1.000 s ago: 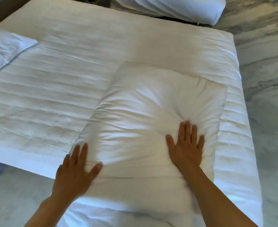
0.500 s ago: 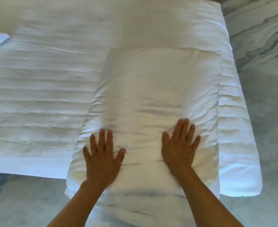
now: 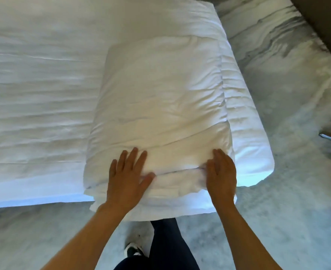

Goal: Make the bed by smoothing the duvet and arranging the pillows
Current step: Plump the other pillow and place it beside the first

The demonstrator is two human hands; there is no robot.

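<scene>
Pressing flat, the left hand [image 3: 128, 180] and right hand [image 3: 222, 175] rest open-fingered, gripping nothing, on the pillow's [image 3: 160, 98] near edge at 6 o'clock (likely to flatten its creases). It lies on the duvet [image 3: 40, 90], toward 1 o'clock, beside the bed's right edge.

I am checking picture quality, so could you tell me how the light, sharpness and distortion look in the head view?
Head view: soft daylight, with the duvet bright and almost washed out at upper left; the pillow shows gentle crease shadows; the left hand and right hand look fairly sharp; wide-angle bending curves the bed's edges; the marbled floor looks soft.
</scene>
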